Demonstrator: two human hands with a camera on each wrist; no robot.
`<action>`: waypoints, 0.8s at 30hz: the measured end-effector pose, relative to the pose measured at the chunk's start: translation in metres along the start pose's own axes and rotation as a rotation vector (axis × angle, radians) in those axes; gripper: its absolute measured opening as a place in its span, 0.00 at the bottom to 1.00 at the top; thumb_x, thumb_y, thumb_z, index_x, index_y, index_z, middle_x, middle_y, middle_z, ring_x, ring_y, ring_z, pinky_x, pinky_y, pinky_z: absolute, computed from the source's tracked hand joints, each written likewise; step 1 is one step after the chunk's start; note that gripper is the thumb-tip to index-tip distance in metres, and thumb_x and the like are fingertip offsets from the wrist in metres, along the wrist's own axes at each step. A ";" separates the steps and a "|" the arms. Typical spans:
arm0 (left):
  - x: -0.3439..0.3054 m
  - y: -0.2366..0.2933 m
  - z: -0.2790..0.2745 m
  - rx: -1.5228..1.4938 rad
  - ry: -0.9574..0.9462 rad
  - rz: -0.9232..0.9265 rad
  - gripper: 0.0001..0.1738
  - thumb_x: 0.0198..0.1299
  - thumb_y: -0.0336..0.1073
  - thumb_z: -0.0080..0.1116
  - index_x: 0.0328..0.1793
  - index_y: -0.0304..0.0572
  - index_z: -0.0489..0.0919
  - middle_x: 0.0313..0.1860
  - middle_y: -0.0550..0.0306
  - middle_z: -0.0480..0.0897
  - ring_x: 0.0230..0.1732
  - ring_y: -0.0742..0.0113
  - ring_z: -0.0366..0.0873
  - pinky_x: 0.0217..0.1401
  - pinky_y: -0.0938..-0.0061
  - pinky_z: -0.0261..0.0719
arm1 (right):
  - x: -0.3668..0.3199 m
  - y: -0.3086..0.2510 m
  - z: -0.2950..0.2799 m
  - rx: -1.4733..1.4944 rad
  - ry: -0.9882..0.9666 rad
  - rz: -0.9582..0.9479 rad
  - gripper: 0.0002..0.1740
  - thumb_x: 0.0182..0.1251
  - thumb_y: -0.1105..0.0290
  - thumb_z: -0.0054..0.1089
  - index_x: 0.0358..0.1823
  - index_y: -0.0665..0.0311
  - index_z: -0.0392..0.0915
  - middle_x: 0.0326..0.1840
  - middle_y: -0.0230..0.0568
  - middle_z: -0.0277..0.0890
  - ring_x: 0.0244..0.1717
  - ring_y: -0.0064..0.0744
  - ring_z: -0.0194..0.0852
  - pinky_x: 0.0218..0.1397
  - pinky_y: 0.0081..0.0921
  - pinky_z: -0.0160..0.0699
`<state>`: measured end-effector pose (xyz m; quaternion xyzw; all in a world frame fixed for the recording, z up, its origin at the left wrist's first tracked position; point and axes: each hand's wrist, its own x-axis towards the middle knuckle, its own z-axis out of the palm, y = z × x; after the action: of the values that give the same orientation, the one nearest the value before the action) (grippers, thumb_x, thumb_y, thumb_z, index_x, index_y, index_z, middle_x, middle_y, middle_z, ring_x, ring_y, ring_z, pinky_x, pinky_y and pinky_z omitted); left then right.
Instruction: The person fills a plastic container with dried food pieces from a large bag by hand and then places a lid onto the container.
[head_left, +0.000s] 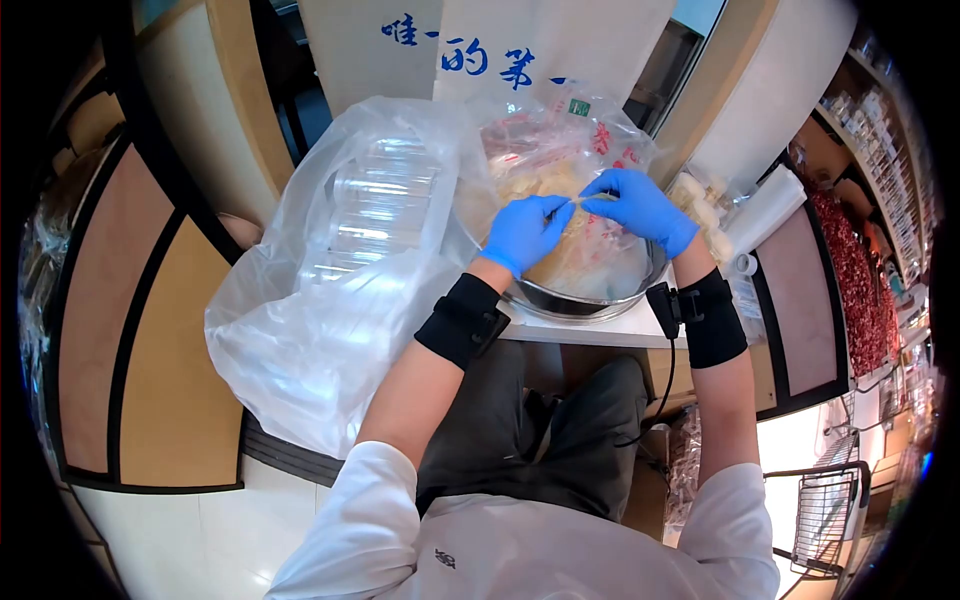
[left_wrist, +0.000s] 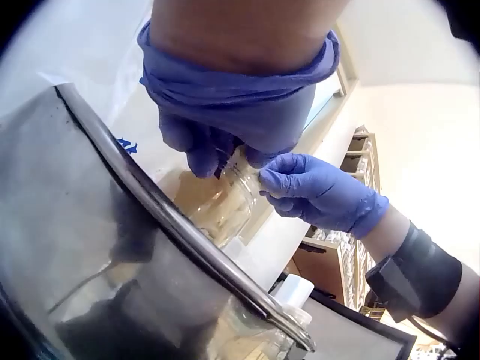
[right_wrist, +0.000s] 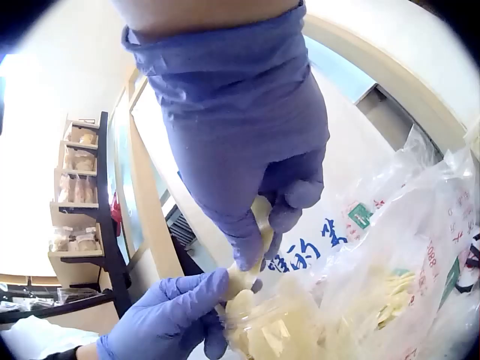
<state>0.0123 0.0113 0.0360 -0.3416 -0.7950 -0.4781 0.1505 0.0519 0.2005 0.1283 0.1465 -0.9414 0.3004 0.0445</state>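
Both hands wear blue gloves and meet fingertip to fingertip over a wide metal bowl. My left hand pinches a pale yellow, thin slice between thumb and forefinger. From the other side, my right hand grips pale slice material with its thumb and curled fingers. Clear plastic with a ridged edge lies right below the left fingertips, with more pale slices behind it. Inside the bowl, a clear bag with red print surrounds a heap of yellowish slices.
Left of the bowl, a large translucent bag holds stacked clear plastic containers. A white roll and a small white-capped bottle stand to the right. Behind rises a white board with blue characters. A wire basket sits at lower right.
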 end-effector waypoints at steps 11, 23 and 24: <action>0.009 -0.014 0.014 -0.121 -0.014 0.007 0.16 0.69 0.42 0.46 0.38 0.35 0.76 0.31 0.43 0.83 0.34 0.47 0.81 0.38 0.61 0.77 | 0.004 0.016 0.008 0.209 0.130 0.116 0.14 0.56 0.66 0.70 0.40 0.66 0.82 0.34 0.33 0.81 0.34 0.19 0.72 0.41 0.21 0.73; 0.008 -0.002 0.017 0.092 0.064 0.015 0.15 0.67 0.42 0.46 0.37 0.38 0.76 0.29 0.38 0.79 0.33 0.38 0.77 0.36 0.50 0.74 | 0.003 0.001 0.042 -0.001 0.498 0.145 0.19 0.53 0.61 0.70 0.42 0.65 0.82 0.34 0.43 0.83 0.35 0.31 0.82 0.41 0.27 0.78; 0.007 -0.001 0.017 0.093 0.066 0.015 0.15 0.67 0.42 0.46 0.37 0.38 0.76 0.29 0.38 0.79 0.33 0.38 0.77 0.36 0.50 0.74 | 0.003 0.000 0.043 0.000 0.471 0.166 0.19 0.55 0.60 0.68 0.43 0.65 0.82 0.35 0.45 0.83 0.36 0.33 0.83 0.41 0.27 0.78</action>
<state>0.0079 0.0285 0.0309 -0.3243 -0.8085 -0.4504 0.1957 0.0494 0.1749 0.0936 -0.0055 -0.9139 0.3288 0.2381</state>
